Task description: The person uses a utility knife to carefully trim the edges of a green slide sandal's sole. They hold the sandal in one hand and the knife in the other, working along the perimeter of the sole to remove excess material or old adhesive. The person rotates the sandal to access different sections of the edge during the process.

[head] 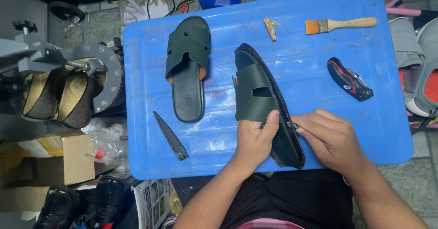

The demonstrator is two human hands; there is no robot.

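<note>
My left hand (255, 140) grips a dark green slide sandal (258, 94) tipped on its side on the blue plastic board (319, 87), thumb pressed on the strap. My right hand (331, 137) pinches a small metal tool (292, 125) against the sandal's sole edge. The matching green sandal (188, 67) lies flat and upright to the left, apart from both hands.
On the board lie a dark file (170, 135), a wooden-handled brush (340, 25), a black and red folding knife (349, 78) and a small wood scrap (270, 28). A shoe press with brown shoes (59, 96) stands left. Boxes, black shoes and grey sneakers (417, 64) surround it.
</note>
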